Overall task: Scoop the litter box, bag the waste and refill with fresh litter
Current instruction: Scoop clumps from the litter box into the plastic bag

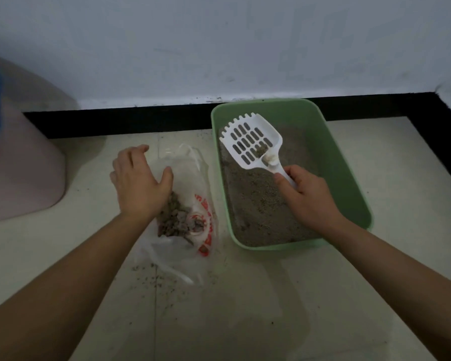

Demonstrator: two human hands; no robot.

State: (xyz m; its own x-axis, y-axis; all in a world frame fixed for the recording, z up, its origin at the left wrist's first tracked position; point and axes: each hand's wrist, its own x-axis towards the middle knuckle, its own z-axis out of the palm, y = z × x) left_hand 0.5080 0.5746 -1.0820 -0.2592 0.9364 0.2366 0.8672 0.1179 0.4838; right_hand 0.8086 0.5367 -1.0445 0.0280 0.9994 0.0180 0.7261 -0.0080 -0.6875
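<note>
Head view: the scooping step is in hand. The right hand (307, 196) grips the handle of the white slotted scoop (253, 144), held tilted above the grey litter (258, 204) inside the green litter box (346, 175), which sits on the floor (245, 303) against the dark skirting. A small clump (261, 151) lies in the scoop near its neck. Just left of the box lies a clear plastic bag (193, 165) with red print, and a heap of waste (175, 217) is already inside it. The left hand (138, 183) is spread loosely over the bag's upper part and clasps nothing that I can see. Loose grains (154, 274) dot the floor near the bag.

The next move likely calls for the left hand to lift the bag's mouth open, then for the scoop to cross over the box rim and tip level enough that nothing spills.
</note>
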